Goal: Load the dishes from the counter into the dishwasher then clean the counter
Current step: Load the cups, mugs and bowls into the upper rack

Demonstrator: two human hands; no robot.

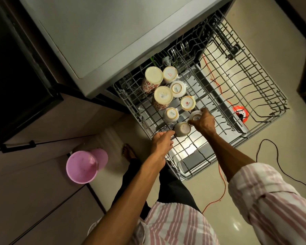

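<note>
Dishwasher (95, 50) stands open with its upper rack (254, 96) drawn out, and we set cups mouth-down along the left rows. Six already sit inverted there. Our right hand (204, 122) has its grip closed on a white cup (195, 114); our left hand (162, 140) pinches the grey cup (182, 129) just beside it. We should seat each squarely between tines, tilted enough to drain, rims not knocking.

rack (208, 89) | eight cups (188, 103) (upside down) | perhaps all ceramic
</note>
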